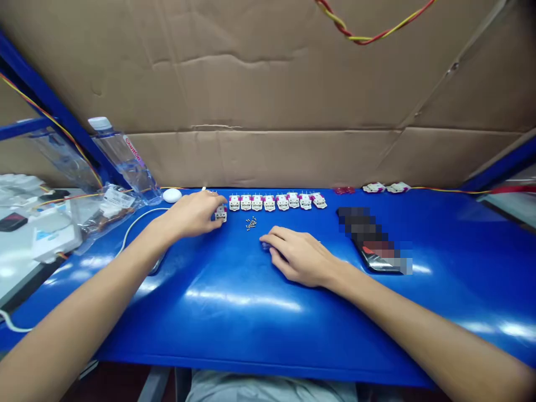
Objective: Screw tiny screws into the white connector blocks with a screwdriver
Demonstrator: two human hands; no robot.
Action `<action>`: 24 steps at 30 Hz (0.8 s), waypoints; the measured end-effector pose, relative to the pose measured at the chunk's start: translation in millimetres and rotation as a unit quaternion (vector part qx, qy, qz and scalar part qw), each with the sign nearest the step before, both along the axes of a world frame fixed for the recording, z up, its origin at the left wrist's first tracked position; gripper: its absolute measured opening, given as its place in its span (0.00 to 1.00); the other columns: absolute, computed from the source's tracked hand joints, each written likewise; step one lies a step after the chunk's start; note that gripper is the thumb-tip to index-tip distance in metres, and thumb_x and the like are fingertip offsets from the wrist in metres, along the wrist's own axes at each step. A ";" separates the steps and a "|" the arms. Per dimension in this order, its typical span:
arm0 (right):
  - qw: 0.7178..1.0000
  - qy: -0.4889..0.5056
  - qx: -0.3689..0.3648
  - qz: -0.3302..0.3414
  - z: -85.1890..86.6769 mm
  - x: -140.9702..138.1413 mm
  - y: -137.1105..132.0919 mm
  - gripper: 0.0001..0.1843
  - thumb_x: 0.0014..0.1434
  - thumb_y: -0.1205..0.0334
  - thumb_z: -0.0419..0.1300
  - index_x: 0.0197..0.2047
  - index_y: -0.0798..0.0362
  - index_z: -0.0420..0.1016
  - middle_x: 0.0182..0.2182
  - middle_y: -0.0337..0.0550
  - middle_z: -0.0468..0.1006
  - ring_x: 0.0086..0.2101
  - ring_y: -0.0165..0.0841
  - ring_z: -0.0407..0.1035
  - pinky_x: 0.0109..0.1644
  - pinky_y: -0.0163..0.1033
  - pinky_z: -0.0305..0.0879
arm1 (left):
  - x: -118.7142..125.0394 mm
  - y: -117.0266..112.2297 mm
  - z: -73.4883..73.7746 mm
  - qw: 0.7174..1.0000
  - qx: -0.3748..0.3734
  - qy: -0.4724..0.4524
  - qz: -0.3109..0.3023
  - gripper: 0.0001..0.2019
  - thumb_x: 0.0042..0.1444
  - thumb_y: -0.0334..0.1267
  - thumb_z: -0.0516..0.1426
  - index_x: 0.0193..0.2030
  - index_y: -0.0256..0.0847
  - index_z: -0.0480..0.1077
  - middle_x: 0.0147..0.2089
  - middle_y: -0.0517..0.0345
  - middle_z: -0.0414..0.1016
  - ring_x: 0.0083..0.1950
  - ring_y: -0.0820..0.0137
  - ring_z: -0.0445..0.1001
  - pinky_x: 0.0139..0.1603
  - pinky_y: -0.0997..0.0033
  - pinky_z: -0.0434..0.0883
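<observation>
My left hand (195, 214) reaches to the left end of a row of small white parts. Its thumb and fingers close on one white part with magenta bits (220, 213). The other white parts (268, 202), several of them with thin pins pointing up, stand side by side along the back. A small pile of brass-coloured screws (251, 224) lies in front of the row. My right hand (299, 254) rests on the table, fingers curled over something mostly hidden. Only a small bluish, see-through end of it shows by the fingertips.
On the blue table (234, 324) a dark, partly blurred-out object (372, 240) lies right. Two white parts (385, 187) and a red piece (344, 190) sit at the back. A water bottle (125, 159), plastic bag (109, 209) and white rounded object (172, 195) are left. Cardboard (272, 84) walls the back.
</observation>
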State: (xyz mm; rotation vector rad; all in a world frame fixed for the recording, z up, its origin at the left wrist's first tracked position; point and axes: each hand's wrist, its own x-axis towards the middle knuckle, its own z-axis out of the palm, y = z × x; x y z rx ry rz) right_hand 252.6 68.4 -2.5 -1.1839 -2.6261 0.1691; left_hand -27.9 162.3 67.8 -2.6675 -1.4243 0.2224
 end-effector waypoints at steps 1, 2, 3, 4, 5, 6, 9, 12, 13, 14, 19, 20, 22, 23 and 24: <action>1.000 0.001 0.000 0.000 0.4 0.0 -0.3 0.17 0.73 0.67 0.53 0.59 0.53 0.79 0.52 0.53 0.82 0.45 0.41 0.78 0.46 0.43 0.75 | -0.6 2.5 -0.6 1.000 0.004 -0.001 0.000 0.20 0.66 0.45 0.59 0.62 0.43 0.77 0.60 0.44 0.83 0.59 0.51 0.82 0.58 0.57 0.78; 1.000 0.001 0.000 0.001 0.7 0.0 -0.5 0.18 0.73 0.67 0.53 0.59 0.53 0.79 0.52 0.53 0.82 0.45 0.41 0.78 0.46 0.43 0.74 | -1.2 4.9 -1.5 1.000 0.008 -0.003 -0.001 0.20 0.66 0.45 0.59 0.62 0.43 0.77 0.60 0.44 0.83 0.59 0.51 0.82 0.59 0.57 0.78; 1.000 0.003 -0.001 0.002 0.9 0.0 -0.6 0.18 0.73 0.67 0.53 0.59 0.53 0.79 0.52 0.53 0.82 0.45 0.41 0.78 0.46 0.43 0.74 | -1.7 7.3 -2.5 1.000 0.011 -0.008 -0.002 0.21 0.67 0.44 0.59 0.63 0.43 0.77 0.60 0.44 0.83 0.59 0.51 0.82 0.59 0.57 0.77; 1.000 0.005 -0.004 0.002 1.0 0.1 -0.6 0.18 0.73 0.68 0.53 0.60 0.54 0.79 0.52 0.53 0.82 0.46 0.41 0.78 0.46 0.43 0.74 | -2.3 9.8 -3.8 1.000 0.014 -0.012 -0.006 0.21 0.67 0.44 0.59 0.64 0.42 0.77 0.60 0.44 0.83 0.59 0.51 0.82 0.60 0.57 0.77; 1.000 0.007 -0.007 0.003 1.0 0.2 -0.5 0.18 0.72 0.68 0.54 0.60 0.54 0.79 0.52 0.53 0.82 0.46 0.41 0.78 0.47 0.43 0.75 | -2.8 12.3 -5.3 1.000 0.017 -0.017 -0.010 0.22 0.67 0.43 0.58 0.66 0.42 0.76 0.61 0.43 0.83 0.60 0.51 0.81 0.60 0.57 0.77; 1.000 0.010 -0.010 0.004 0.9 0.3 -0.4 0.18 0.72 0.68 0.54 0.59 0.54 0.78 0.52 0.53 0.82 0.47 0.41 0.78 0.48 0.43 0.75 | -3.2 15.1 -6.8 0.999 0.020 -0.021 -0.015 0.23 0.67 0.42 0.58 0.67 0.41 0.76 0.62 0.43 0.82 0.61 0.51 0.80 0.61 0.56 0.76; 1.000 0.015 -0.014 0.008 0.0 0.7 0.0 0.18 0.72 0.68 0.53 0.59 0.55 0.79 0.53 0.54 0.82 0.47 0.42 0.78 0.50 0.45 0.76 | -4.1 23.7 -11.0 0.999 0.027 -0.035 -0.028 0.24 0.68 0.40 0.56 0.68 0.38 0.76 0.64 0.39 0.81 0.64 0.48 0.78 0.64 0.51 0.74; 1.000 0.020 -0.014 0.008 -1.1 1.5 0.2 0.18 0.72 0.68 0.53 0.59 0.56 0.78 0.53 0.55 0.82 0.48 0.43 0.78 0.50 0.47 0.77 | -4.5 31.1 -13.9 0.998 0.028 -0.035 -0.032 0.23 0.69 0.40 0.56 0.67 0.37 0.76 0.65 0.38 0.80 0.66 0.47 0.76 0.66 0.50 0.73; 1.000 0.022 -0.014 0.008 -1.5 1.8 0.3 0.18 0.72 0.68 0.53 0.60 0.56 0.78 0.53 0.55 0.82 0.48 0.43 0.79 0.50 0.47 0.78 | -4.4 32.7 -14.6 0.998 0.029 -0.035 -0.033 0.23 0.69 0.40 0.56 0.68 0.37 0.75 0.65 0.39 0.80 0.66 0.48 0.76 0.67 0.50 0.73; 1.000 0.025 -0.013 0.008 -1.8 2.2 0.4 0.18 0.72 0.68 0.53 0.60 0.56 0.78 0.53 0.55 0.82 0.48 0.43 0.79 0.50 0.47 0.78 | -4.2 33.8 -15.4 0.998 0.033 -0.038 -0.036 0.23 0.69 0.40 0.56 0.68 0.37 0.75 0.66 0.40 0.79 0.66 0.48 0.75 0.68 0.50 0.72; 0.999 0.040 0.001 0.017 -5.5 2.8 0.7 0.19 0.71 0.70 0.54 0.60 0.55 0.78 0.53 0.53 0.83 0.47 0.42 0.80 0.50 0.46 0.79 | 2.0 34.6 -20.4 0.992 0.042 -0.085 -0.089 0.28 0.65 0.34 0.58 0.71 0.33 0.71 0.73 0.38 0.73 0.72 0.49 0.71 0.74 0.50 0.69; 0.998 0.050 0.012 0.020 -6.8 2.7 1.0 0.19 0.71 0.70 0.55 0.60 0.55 0.78 0.53 0.53 0.83 0.47 0.42 0.80 0.50 0.46 0.80 | 4.2 35.0 -21.5 0.991 0.036 -0.089 -0.096 0.28 0.65 0.35 0.58 0.71 0.33 0.71 0.73 0.38 0.73 0.73 0.49 0.71 0.74 0.50 0.69; 0.995 0.084 0.052 0.022 -9.3 2.6 2.4 0.19 0.70 0.71 0.55 0.60 0.56 0.78 0.53 0.54 0.82 0.46 0.41 0.81 0.48 0.45 0.82 | 9.0 37.0 -23.7 0.991 0.024 -0.091 -0.095 0.27 0.66 0.38 0.60 0.71 0.36 0.71 0.71 0.39 0.75 0.71 0.49 0.73 0.72 0.51 0.71; 0.991 0.105 0.083 0.023 -10.1 2.8 3.6 0.18 0.70 0.70 0.56 0.60 0.56 0.78 0.53 0.55 0.82 0.44 0.41 0.81 0.46 0.45 0.82 | 11.3 38.3 -24.4 0.992 0.021 -0.089 -0.090 0.27 0.66 0.39 0.60 0.71 0.37 0.71 0.70 0.39 0.76 0.70 0.49 0.74 0.70 0.51 0.72; 0.985 0.129 0.116 0.022 -10.4 3.5 5.0 0.18 0.70 0.70 0.56 0.60 0.55 0.78 0.52 0.55 0.82 0.42 0.41 0.82 0.44 0.45 0.83 | 13.4 39.7 -24.8 0.992 0.021 -0.086 -0.085 0.27 0.66 0.40 0.61 0.71 0.38 0.71 0.68 0.40 0.78 0.69 0.49 0.75 0.69 0.52 0.73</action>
